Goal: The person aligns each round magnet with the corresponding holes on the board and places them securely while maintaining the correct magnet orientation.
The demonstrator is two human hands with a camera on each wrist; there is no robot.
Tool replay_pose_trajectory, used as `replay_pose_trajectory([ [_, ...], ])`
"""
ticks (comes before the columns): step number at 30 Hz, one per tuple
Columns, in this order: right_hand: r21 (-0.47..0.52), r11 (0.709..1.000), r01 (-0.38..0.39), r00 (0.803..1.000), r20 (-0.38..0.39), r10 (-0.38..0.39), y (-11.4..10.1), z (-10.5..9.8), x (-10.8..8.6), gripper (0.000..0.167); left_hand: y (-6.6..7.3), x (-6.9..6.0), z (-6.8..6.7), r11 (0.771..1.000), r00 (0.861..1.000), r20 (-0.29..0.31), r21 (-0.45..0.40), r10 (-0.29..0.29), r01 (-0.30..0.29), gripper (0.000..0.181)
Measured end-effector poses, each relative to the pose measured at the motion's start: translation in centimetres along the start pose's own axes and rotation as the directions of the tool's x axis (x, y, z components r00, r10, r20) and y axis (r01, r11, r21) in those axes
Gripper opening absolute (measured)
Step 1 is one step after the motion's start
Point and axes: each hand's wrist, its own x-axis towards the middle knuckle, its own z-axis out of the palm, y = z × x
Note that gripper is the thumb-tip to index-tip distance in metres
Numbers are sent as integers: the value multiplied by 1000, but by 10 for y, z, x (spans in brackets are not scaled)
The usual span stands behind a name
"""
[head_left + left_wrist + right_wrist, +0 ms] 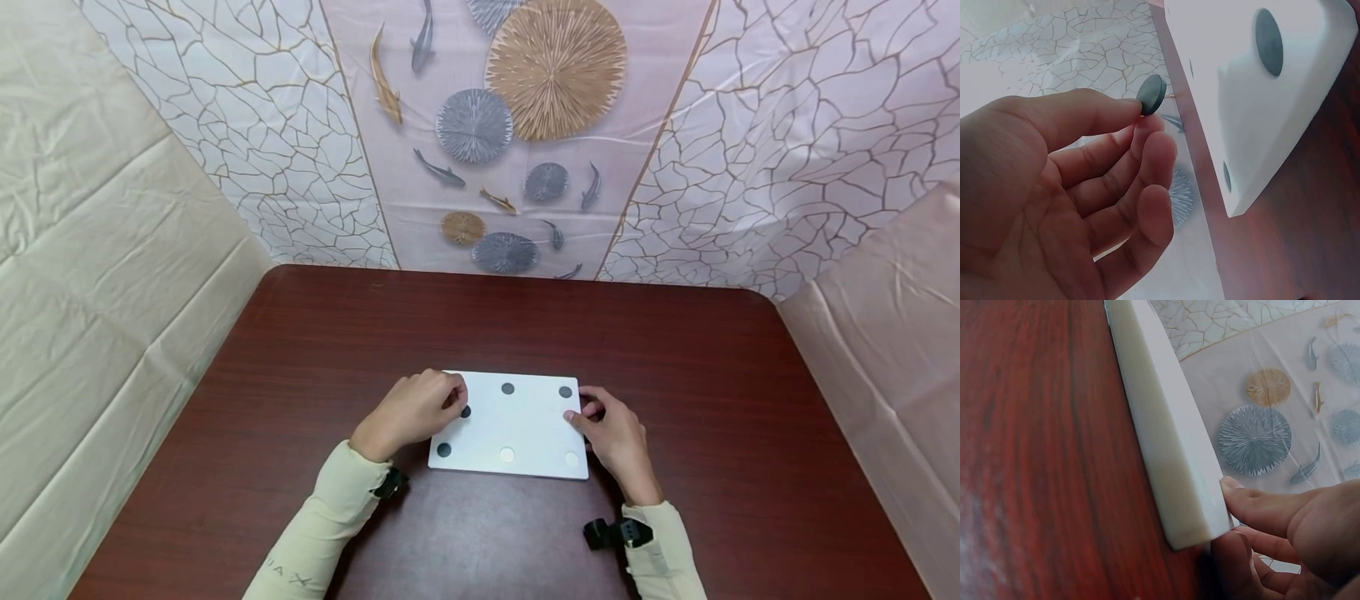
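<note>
A white rectangular board (517,425) lies on the table, its face marked with round spots. Dark discs sit at its top middle (507,388), top right (565,392) and lower left (444,450); pale round recesses show at bottom middle (507,455) and bottom right (572,459). Over the board's left part, my left hand (420,408) pinches a small dark disc (1152,95) between thumb and forefinger, held apart from the board. The board's upper left corner is hidden behind that hand. My right hand (617,435) grips the right edge, thumb on the top face.
Beneath everything is a dark reddish-brown wooden table (337,325) with rounded far corners. A patterned cloth (525,183) hangs behind it, and plain pale cloths drape the left (97,275) and right sides. Black straps with devices (618,533) circle both wrists.
</note>
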Motion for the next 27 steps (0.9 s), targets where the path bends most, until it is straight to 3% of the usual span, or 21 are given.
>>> replay_pose_trajectory([
  [14,-6,1000,-3,1000,-2,3,0,0,0,47,8,0,7,998,999,15,-42,38,-37,20],
  [23,-5,1000,-5,1000,0,5,-1,0,0,48,12,2,11,998,999,28,-62,31,-29,8],
  [27,-1,1000,-8,1000,1,8,-1,0,0,48,13,2,13,997,999,36,-73,30,-27,12],
])
